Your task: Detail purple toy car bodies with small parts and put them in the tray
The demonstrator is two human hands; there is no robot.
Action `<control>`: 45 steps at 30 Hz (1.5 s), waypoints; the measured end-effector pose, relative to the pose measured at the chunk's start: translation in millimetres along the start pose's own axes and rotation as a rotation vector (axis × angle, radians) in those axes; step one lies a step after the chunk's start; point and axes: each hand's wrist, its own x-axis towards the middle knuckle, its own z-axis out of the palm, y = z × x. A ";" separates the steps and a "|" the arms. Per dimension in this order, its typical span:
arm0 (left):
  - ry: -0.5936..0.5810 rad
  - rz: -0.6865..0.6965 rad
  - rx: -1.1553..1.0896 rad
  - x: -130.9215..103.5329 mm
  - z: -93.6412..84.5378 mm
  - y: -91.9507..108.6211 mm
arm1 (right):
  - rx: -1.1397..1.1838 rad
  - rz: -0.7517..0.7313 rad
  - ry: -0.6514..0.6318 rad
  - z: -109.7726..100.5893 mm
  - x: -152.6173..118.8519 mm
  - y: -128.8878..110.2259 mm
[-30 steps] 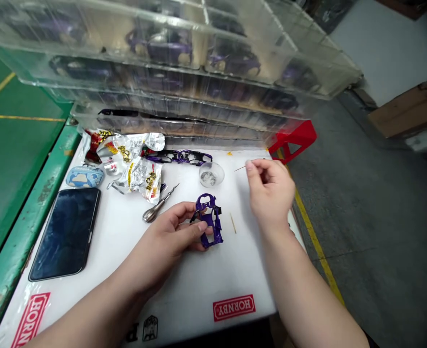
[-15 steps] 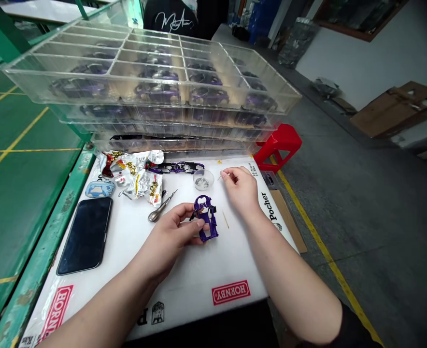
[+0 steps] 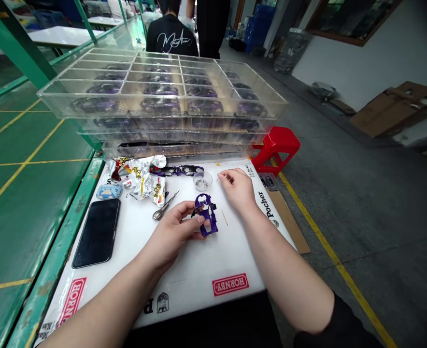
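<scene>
My left hand (image 3: 179, 224) grips a purple model car body (image 3: 206, 228) by its left side, above the white work surface. The body has open window gaps and small black parts on its edges. To its right, my right hand (image 3: 238, 189) is closed in a pinch on a thin stick (image 3: 219, 178), whose tip just shows beyond the fingers. Beside that hand stands a small clear round dish (image 3: 202, 181) with tiny bits in it. A toothpick (image 3: 224, 217) lies between the car body and my right forearm.
Stacked clear divided trays (image 3: 163, 108) of purple car bodies rise at the back. More purple-black car parts (image 3: 182, 170) lie before them. On the left are crumpled wrappers (image 3: 144, 181), a metal-handled awl (image 3: 164, 207), a blue-white object (image 3: 109, 191) and a phone (image 3: 96, 233). A red stool (image 3: 277, 147) stands right.
The view has tilted up, showing more of the person in a black shirt behind the trays. Both hands keep their grips and have barely moved.
</scene>
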 end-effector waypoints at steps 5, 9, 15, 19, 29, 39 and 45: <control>-0.018 0.006 -0.047 -2.0 1.4 2.3 | 0.071 0.030 0.089 -7.0 -5.2 -8.1; -0.037 0.047 -0.055 -2.8 2.0 4.2 | 0.191 -0.047 0.099 -26.3 -23.7 -32.2; -0.051 0.096 -0.172 -6.0 3.2 8.7 | 0.488 -0.163 -0.137 -41.7 -48.2 -62.3; -0.061 0.111 -0.201 -8.9 5.8 11.8 | 0.579 -0.143 -0.225 -42.1 -52.4 -68.0; -0.064 0.110 -0.304 -11.4 5.9 14.6 | 0.618 0.003 -0.343 -49.0 -48.7 -62.6; 0.009 0.112 -0.408 -4.0 0.9 18.4 | -0.447 -0.007 -0.685 -63.3 -40.3 -48.1; 0.008 0.085 -0.410 -5.1 3.1 19.4 | -0.462 -0.056 -0.721 -59.0 -46.7 -49.5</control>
